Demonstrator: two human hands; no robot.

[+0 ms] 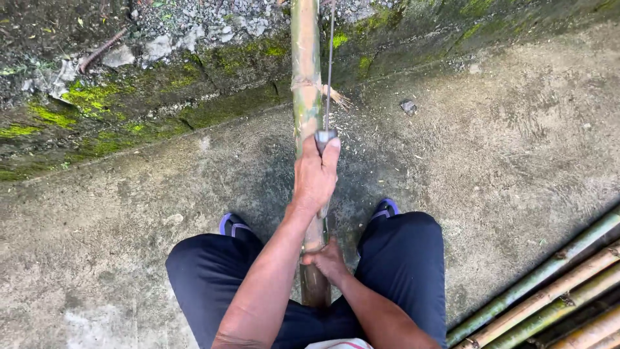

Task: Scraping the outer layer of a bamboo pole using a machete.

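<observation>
Ground: bare concrete floor (516,148), with a mossy stone kerb (148,103) along its far edge and gravel beyond.
Bamboo pole: one long bamboo pole (306,77) runs from between the person's knees out over the kerb, lying on the concrete.
Spare poles: more bamboo poles (555,291) are stacked at the near right corner.
Progress: judged early; fibres are frayed at one node and shavings are scattered beside it, and the rest looks unworked.
Left hand: left hand (314,176) is wrapped tightly round the handle of a thin blade (330,71).
Right hand: right hand (328,260) is clamped round the pole near the knees.
Hidden: the blade tip and the pole's far end are cut off.
</observation>
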